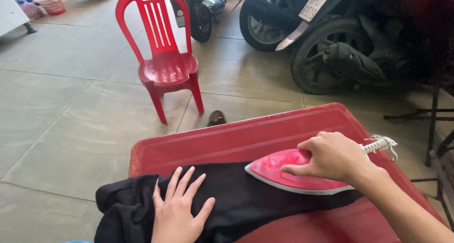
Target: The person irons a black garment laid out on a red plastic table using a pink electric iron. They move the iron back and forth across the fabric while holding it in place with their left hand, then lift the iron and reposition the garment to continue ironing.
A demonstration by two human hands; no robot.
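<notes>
Black fabric garment (246, 200) lies spread on red plastic table (227, 141). R hand (331, 159) grips handle of pink and white electric iron (283, 174), soleplate flat on the cloth. L hand (177, 210) open, fingers spread, palm pressing the garment just left of the iron. Red plastic chair (165, 58) stands beyond, near parked motorbikes (331, 39).

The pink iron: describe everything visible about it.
The pink plastic iron has a pale soleplate edge and a white coiled cord at its rear. It lies flat on the black cloth garment on the red plastic table, tip pointing left. The right hand grips its handle from above.
</notes>
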